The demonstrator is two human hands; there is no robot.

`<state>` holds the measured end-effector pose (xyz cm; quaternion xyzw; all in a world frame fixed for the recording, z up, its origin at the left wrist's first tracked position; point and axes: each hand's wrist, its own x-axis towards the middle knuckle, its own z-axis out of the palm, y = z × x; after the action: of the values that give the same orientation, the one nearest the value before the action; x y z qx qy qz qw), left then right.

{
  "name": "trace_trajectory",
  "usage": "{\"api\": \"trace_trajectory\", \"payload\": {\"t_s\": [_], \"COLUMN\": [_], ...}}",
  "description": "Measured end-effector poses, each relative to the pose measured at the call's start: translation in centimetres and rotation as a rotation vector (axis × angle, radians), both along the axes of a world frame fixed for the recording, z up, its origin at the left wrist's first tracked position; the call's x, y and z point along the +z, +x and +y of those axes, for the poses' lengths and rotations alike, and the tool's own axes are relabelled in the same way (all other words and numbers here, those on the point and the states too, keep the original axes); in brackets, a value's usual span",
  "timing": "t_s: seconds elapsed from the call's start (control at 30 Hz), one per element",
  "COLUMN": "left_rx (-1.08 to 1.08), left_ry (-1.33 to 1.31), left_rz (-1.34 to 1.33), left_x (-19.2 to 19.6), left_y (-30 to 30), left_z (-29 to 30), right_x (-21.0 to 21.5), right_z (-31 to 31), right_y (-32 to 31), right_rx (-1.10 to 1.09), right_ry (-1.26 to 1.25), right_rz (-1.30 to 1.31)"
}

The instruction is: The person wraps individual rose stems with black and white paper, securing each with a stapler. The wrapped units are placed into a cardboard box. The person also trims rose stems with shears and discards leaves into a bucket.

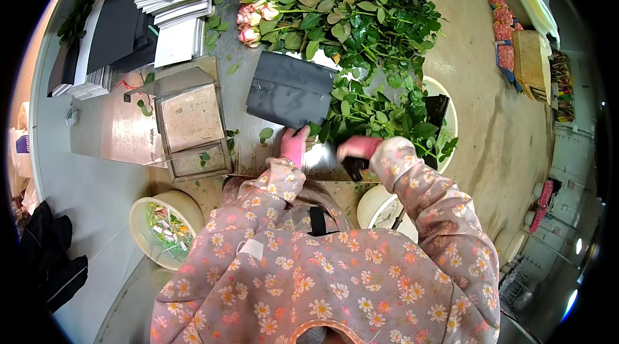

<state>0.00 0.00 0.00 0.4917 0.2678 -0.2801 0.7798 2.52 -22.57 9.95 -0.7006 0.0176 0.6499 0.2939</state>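
Flower-print smock (322, 273) and sleeves fill the lower middle of the frame, nearest the camera. Beyond them is the grey desk (236, 96), with a broad pile of roses (348, 12) across the upper middle, pink-edged heads to the left and leafy stems to the right. A shallow tray (221, 121) sits left of centre.

In the middle of the frame lies the folded dark wrap (288, 89), with leaves crowding its right edge. It would be best held flat and square, its fold lined up and those leaves kept from getting caught beneath.

At its lower edge the pink left hand (294, 145) touches it; I cannot tell whether that grip is closed around anything. A light, steady hold there should stop the wrap slipping without creasing it.

Right of it, apart from the wrap, the blurred right hand (361, 147) has its grip clamped on a black tool (353, 167), whose kind is unclear. Its working end is best kept clear of the left fingertips and of the loose leaf (266, 134) nearby.
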Motion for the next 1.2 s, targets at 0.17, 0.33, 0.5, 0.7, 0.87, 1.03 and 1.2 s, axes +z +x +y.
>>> {"api": "trace_trajectory", "payload": {"t_s": [0.17, 0.33, 0.5, 0.7, 0.87, 1.03, 1.2], "left_rx": [0.049, 0.114, 0.341, 0.462, 0.282, 0.269, -0.293], "left_ry": [-0.015, -0.195, -0.386, -0.344, -0.041, 0.042, 0.236], "left_rz": [0.029, 0.098, 0.002, 0.016, -0.072, -0.084, -0.218], "left_x": [2.6, 6.3, 2.5, 3.8, 2.9, 3.8, 4.2], "left_y": [-0.1, -1.6, -0.9, -1.0, -0.7, -0.7, 0.5], "left_z": [2.8, 2.0, 0.7, 0.3, 0.8, 0.4, 4.9], "right_x": [2.6, 1.4, 2.2, 4.6, 3.6, 2.4, 1.0], "right_z": [4.2, 2.5, 2.8, 6.9, 8.9, 10.7, 12.4], "right_y": [-0.8, -1.9, -4.7, -8.9, -7.8, -6.6, -5.4], "right_rx": [-0.08, -0.539, -0.469, -0.63, -0.735, -0.714, -0.599], "right_ry": [-0.06, -0.036, -0.094, -0.022, 0.043, -0.182, -0.401], "right_rz": [0.016, 0.181, 0.09, -0.253, -0.372, -0.454, -0.568]}}
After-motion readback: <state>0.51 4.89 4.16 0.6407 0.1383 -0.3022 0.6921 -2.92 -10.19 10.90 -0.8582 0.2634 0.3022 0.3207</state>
